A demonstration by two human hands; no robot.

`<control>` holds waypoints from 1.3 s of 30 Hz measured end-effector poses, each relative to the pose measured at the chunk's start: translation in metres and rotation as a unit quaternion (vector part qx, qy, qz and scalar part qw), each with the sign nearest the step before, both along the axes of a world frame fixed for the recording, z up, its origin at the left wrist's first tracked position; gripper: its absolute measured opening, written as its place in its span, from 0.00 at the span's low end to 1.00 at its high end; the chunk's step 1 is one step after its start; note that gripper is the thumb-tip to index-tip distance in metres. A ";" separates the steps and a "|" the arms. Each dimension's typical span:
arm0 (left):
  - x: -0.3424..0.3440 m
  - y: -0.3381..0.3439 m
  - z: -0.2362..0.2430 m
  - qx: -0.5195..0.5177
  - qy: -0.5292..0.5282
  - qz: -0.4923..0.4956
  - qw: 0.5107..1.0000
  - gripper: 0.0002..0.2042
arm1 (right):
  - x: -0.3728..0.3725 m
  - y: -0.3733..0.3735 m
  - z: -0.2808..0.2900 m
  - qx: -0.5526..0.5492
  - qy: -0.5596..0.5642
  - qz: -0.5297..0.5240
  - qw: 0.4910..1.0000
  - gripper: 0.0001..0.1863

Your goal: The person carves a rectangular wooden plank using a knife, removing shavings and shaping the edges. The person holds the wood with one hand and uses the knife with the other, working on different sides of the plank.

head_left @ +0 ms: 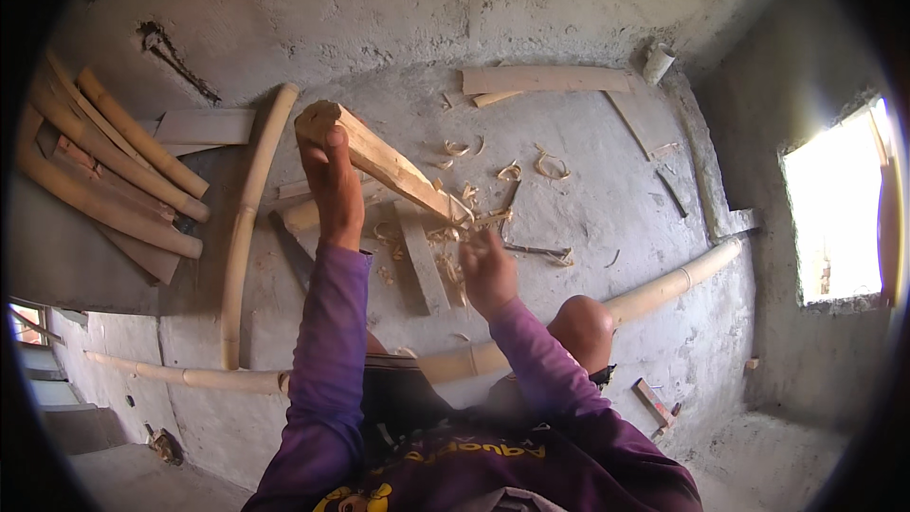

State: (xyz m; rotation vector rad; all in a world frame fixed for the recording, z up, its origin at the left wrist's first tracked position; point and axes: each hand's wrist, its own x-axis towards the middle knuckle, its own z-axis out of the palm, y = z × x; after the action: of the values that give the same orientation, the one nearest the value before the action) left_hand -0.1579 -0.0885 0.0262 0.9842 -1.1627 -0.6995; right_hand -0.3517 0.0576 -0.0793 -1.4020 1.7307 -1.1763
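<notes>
My left hand (336, 180) is closed around the thick, rough upper end of a pale wooden stake (398, 171), which slants down to the right and narrows. Close to its lower end is my right hand (488, 270), fingers curled and slightly smeared by motion; what it grips is hard to make out. Thin curled wood shavings (552, 164) lie on the floor around the stake. Below the stake's middle rests a short flat board (420, 261). Just right of my right hand, a dark thin strip (538, 249) lies on the floor.
Bamboo poles (114, 180) are stacked at the left, beside one upright-lying bamboo pole (254, 218). Another long bamboo pole (673, 283) runs across near my knees. Flat boards (545, 80) lie by the far wall. A wooden-handled tool (654, 404) sits lower right, below a bright window opening (839, 209).
</notes>
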 end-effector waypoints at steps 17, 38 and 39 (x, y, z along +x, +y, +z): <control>0.001 -0.006 0.010 -0.020 0.040 0.003 0.999 0.36 | 0.001 -0.012 -0.009 0.001 0.235 0.081 0.969 0.13; -0.003 -0.010 0.004 -0.005 0.026 -0.030 0.999 0.35 | -0.006 -0.008 -0.013 0.022 0.060 -0.011 0.998 0.17; -0.004 -0.011 0.005 -0.007 0.027 -0.028 0.999 0.35 | -0.003 -0.010 -0.017 0.043 0.084 -0.004 0.996 0.17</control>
State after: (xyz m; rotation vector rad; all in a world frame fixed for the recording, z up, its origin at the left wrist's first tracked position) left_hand -0.1621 -0.0991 0.0315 0.9186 -1.1503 -0.7573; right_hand -0.3548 0.0475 -0.0968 -1.4804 1.8796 -0.9996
